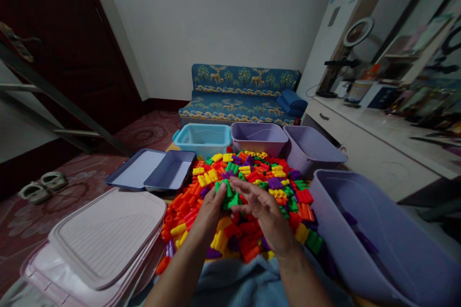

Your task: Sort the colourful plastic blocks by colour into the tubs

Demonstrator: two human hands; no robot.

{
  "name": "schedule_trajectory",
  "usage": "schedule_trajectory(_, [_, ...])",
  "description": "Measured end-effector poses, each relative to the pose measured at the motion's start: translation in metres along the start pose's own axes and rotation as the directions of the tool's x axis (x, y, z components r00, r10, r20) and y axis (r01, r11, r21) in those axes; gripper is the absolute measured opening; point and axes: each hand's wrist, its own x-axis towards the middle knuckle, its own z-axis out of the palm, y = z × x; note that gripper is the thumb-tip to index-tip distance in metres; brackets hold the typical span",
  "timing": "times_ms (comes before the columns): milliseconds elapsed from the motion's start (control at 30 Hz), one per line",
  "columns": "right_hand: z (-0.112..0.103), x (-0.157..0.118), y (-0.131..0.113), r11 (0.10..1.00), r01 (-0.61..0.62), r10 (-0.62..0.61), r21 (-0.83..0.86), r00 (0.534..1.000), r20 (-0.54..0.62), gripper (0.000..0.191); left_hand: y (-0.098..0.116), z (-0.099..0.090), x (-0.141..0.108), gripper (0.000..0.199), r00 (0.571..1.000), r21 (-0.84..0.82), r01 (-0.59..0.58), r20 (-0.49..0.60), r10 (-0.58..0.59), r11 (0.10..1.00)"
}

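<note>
A heap of plastic building blocks (pixel 248 244) in red, orange, yellow, green and purple spreads before me, many of them tube-shaped. My left hand (pixel 212 204) is closed on green blocks (pixel 230 196) above the middle of the heap, its thumb along their left side. The hand hides part of them, so I cannot tell how they join. Just to the right is my right hand (pixel 261 206), its fingers apart and curved towards the green blocks. Whether its fingertips touch them I cannot make out.
Behind the heap stand a light blue bin (pixel 203 136) and two purple bins, one in the middle (pixel 259 141). A larger purple bin (pixel 324 211) at right holds a few purple pieces. Shallow trays (pixel 169 172) and stacked pink lids (pixel 108 235) lie at left.
</note>
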Motion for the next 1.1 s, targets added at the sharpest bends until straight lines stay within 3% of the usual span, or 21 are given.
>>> schedule_trajectory(233, [0.0, 0.003, -0.002, 1.0, 0.025, -0.025, 0.004, 1.0, 0.0, 0.043, 0.006, 0.004, 0.002, 0.048, 0.999, -0.069, -0.002, 0.042, 0.005, 0.998])
schedule_trajectory(433, [0.001, 0.016, -0.009, 0.997, 0.075, -0.075, 0.004, 0.994, -0.076, 0.042, 0.024, 0.007, 0.008, 0.036, 0.998, -0.123, 0.026, 0.065, -0.018, 0.992])
schedule_trajectory(633, [-0.003, 0.035, -0.017, 0.994, 0.105, -0.108, -0.032, 0.989, -0.1, 0.039, 0.047, 0.016, 0.017, 0.041, 0.998, -0.005, -0.006, 0.067, 0.006, 1.0])
schedule_trajectory(867, [-0.016, 0.061, -0.015, 0.991, 0.072, -0.093, -0.114, 0.976, -0.198, 0.041, 0.053, 0.024, 0.048, 0.045, 0.997, 0.205, -0.06, 0.066, 0.047, 0.977])
schedule_trajectory(1100, [-0.034, 0.083, -0.008, 0.961, 0.005, -0.071, -0.275, 0.971, -0.23, 0.033, 0.055, 0.028, 0.077, 0.049, 0.978, 0.544, -0.201, 0.155, 0.138, 0.815])
